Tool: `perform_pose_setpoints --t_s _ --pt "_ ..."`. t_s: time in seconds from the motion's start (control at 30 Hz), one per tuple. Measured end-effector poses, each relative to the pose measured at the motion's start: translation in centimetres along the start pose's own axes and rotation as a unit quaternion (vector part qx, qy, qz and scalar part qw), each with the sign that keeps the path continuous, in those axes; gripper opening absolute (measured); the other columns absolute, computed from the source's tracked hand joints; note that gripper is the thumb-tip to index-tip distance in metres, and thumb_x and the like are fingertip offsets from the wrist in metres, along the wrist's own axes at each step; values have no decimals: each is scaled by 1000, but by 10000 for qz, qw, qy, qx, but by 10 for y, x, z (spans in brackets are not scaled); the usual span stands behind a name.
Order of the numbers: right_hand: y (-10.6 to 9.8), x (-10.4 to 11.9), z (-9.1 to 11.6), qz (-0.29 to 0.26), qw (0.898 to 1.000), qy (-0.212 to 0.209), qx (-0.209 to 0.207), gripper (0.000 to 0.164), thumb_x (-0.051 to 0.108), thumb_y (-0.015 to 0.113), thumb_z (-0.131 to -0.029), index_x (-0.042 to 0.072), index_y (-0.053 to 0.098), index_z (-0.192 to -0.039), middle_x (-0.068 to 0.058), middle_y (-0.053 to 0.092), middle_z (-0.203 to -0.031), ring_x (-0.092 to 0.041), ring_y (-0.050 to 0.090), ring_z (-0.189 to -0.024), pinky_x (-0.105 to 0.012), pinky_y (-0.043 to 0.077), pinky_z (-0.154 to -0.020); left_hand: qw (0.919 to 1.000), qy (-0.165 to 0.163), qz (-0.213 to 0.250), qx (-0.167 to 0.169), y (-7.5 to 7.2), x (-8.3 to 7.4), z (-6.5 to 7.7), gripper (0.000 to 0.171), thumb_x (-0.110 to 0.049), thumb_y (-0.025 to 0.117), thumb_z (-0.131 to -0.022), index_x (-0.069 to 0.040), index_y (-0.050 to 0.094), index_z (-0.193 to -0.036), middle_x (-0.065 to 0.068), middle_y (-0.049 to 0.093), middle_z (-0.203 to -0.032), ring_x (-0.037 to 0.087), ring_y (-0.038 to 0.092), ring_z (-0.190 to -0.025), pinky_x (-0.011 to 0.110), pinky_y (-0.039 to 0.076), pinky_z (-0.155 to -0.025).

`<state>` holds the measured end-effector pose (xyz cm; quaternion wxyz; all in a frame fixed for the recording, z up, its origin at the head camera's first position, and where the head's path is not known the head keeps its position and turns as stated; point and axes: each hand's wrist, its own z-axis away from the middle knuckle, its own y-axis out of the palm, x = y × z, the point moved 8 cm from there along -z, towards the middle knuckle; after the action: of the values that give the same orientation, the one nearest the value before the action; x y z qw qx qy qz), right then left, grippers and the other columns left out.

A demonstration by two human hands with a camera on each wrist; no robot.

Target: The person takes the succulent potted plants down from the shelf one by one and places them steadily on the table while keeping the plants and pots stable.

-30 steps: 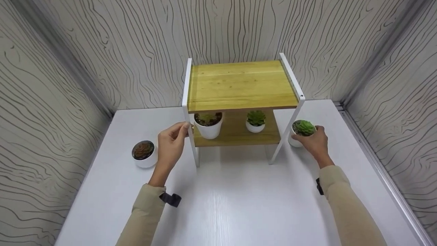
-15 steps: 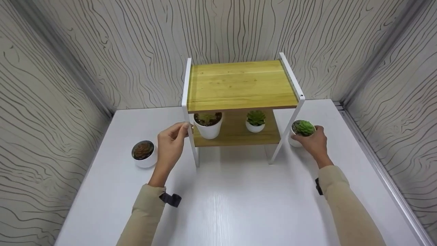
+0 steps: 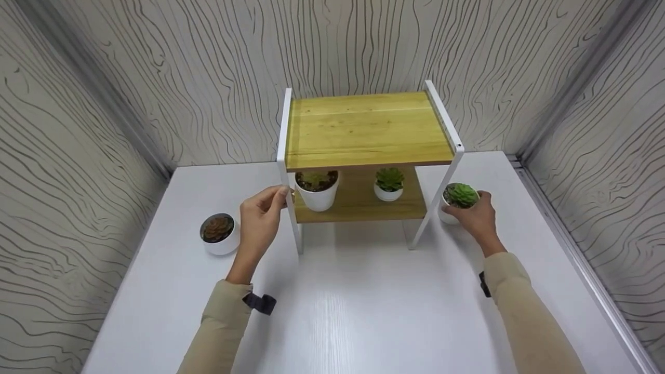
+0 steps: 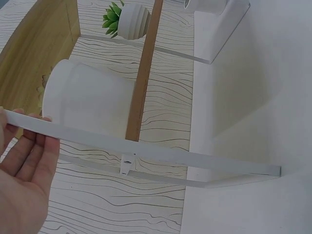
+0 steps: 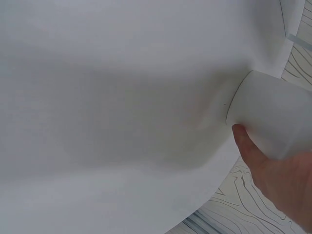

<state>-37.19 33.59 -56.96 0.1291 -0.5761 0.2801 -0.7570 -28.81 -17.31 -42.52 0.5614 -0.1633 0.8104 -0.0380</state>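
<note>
My left hand (image 3: 262,213) pinches the white front left post (image 3: 292,208) of a two-tier shelf. In the left wrist view, the fingers of that hand (image 4: 29,175) lie behind the post (image 4: 170,155). To the right of the shelf, my right hand (image 3: 478,215) grips a green succulent (image 3: 462,195) in a white pot, thumb in front and fingers round the far side. The right wrist view shows the white pot (image 5: 273,107) standing on the table, with a fingertip low on its wall. The shelf's wooden top board (image 3: 363,130) is bare.
On the lower board (image 3: 358,210) stand a large white potted plant (image 3: 318,197) at left and a small green succulent (image 3: 389,182) at right. A reddish-brown succulent (image 3: 218,229) in a white pot sits left on the white table (image 3: 353,306). Patterned walls (image 3: 358,47) enclose three sides.
My right hand and the green succulent have shifted very slightly left. The left hand and shelf stay where they were.
</note>
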Motion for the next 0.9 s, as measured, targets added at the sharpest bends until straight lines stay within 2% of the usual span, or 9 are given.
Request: perform_pose_setpoints --t_s 0.23,0.6,0.9 --pt "3 3 0 163 9996 -89 197 117 39 81 -90 -9 2 -162 -38 26 -165 -52 31 -155 -62 35 -126 9999 21 -149 -37 -2 0 1 24 -21 63 -107 -6 79 -115 13 80 -111 24 80 -97 29 65 -90" --pt "3 4 2 210 9991 50 365 122 43 81 -91 -8 -3 -163 -38 20 -167 -52 26 -157 -62 31 -128 9999 -42 -123 -34 -1 0 1 24 -20 63 -106 -4 78 -115 10 81 -110 24 80 -99 29 64 -91" --pt "-6 7 5 482 9979 221 384 137 58 82 -85 -10 -8 -163 -41 13 -168 -54 23 -157 -64 30 -128 9999 2 -113 6 1 -3 1 25 -25 63 -107 -7 79 -114 18 79 -114 27 79 -102 35 65 -93"
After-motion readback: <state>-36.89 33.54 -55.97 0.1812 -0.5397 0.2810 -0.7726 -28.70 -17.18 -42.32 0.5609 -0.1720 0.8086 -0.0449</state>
